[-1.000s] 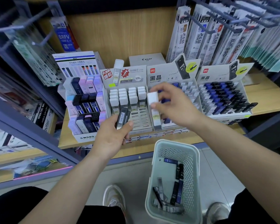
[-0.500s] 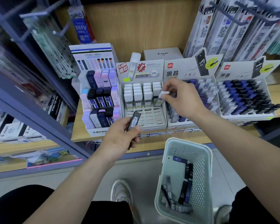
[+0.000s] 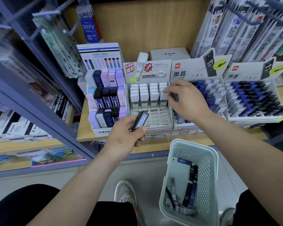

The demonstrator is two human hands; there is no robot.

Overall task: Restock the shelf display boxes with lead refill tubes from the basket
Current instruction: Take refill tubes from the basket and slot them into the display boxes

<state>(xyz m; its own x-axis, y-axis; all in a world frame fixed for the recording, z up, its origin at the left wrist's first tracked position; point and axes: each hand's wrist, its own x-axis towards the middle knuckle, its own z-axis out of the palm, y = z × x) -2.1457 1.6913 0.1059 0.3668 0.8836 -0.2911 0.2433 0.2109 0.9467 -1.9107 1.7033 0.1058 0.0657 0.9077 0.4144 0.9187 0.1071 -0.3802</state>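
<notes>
**Status.** My right hand (image 3: 188, 101) pinches the cap of a white tube (image 3: 163, 99) between thumb and forefinger. The tube stands upright in the box (image 3: 153, 119), in the front filled row, in the column on the 3 o'clock side. Something dark sits under my curled fingers; I cannot tell what. My left hand (image 3: 124, 137), at 7 o'clock from the box, grips dark tubes (image 3: 141, 119) that point toward 1 o'clock. The basket (image 3: 208, 160) stands at 5 o'clock, with more tubes lying in it.

**Procedure (my judgement).**
1. Press the cap straight down until it is level with its neighbours at 9 o'clock.
2. Let go only once the tube stands unaided.
3. Lift the hand away toward 6 o'clock without brushing that row.

**Changes.** One second ago I held the white tube in the air over the box edge. Half a second ago it hung tilted over its column. It is now upright in the slot. My left hand's grip is unchanged.
</notes>
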